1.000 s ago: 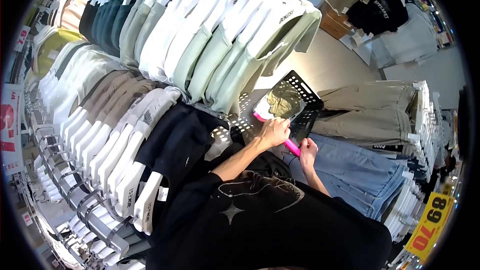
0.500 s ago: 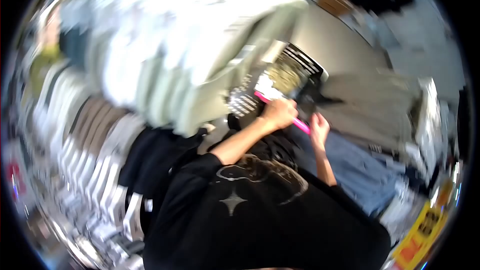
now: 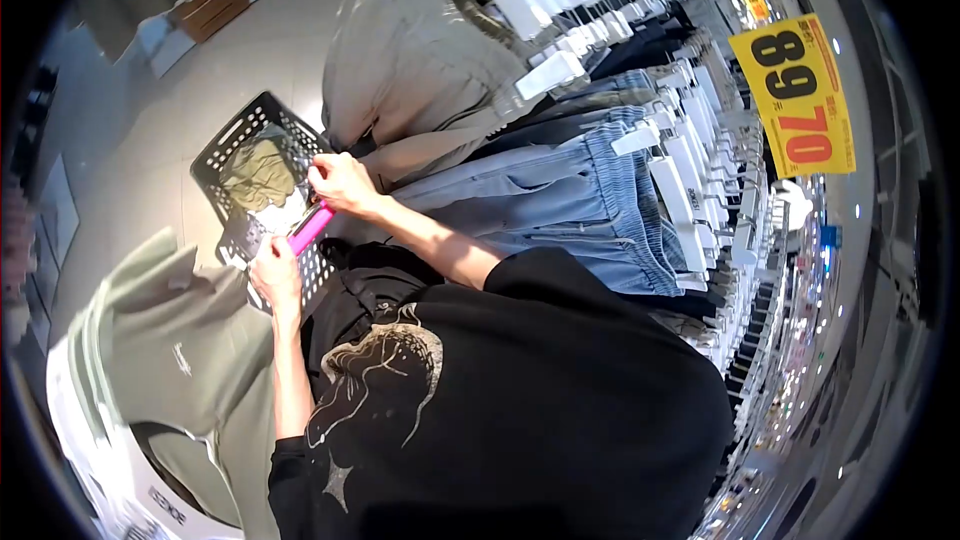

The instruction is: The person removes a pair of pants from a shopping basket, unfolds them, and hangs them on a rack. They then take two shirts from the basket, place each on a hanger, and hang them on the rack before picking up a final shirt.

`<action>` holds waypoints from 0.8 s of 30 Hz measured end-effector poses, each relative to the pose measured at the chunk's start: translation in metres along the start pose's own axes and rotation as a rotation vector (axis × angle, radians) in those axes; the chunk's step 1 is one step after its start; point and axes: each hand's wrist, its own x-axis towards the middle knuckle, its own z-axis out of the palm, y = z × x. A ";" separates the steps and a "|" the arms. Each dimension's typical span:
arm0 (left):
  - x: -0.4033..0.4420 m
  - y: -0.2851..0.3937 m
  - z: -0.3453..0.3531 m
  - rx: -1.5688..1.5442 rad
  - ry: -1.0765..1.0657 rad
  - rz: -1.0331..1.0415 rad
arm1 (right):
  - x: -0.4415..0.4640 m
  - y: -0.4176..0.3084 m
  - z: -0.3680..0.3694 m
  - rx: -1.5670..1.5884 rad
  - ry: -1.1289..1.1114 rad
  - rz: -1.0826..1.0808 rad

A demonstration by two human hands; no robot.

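Note:
A black perforated shopping basket (image 3: 215, 145) hangs tilted in front of my body. Its pink handle (image 3: 312, 227) runs between my two hands. My left hand (image 3: 277, 275) is closed around the lower end of this handle. At the upper end, my right hand (image 3: 343, 183) has its fingers curled on the handle. Inside the basket lies a crumpled olive-green garment (image 3: 258, 174), with something white below it, partly hidden by the handle and hands.
Blue jeans (image 3: 550, 190) and grey-khaki trousers (image 3: 410, 70) hang from white clip hangers on my right. A yellow price sign (image 3: 797, 95) stands above that rack. Sage-green tops (image 3: 190, 340) hang close by on my left. A brown box (image 3: 212, 8) sits on the far floor.
My view has swung to the right, bringing the trouser rack and price sign into fuller sight, while the white tops have mostly left view. Both hands stay on the basket's handle.

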 end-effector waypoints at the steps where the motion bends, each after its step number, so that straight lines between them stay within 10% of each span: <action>1: 0.005 0.005 0.002 -0.003 -0.024 -0.024 | 0.006 0.001 0.000 0.044 0.026 0.008; 24: 0.109 0.016 0.008 0.068 0.094 -0.153 | 0.157 0.005 0.045 0.219 -0.215 -0.097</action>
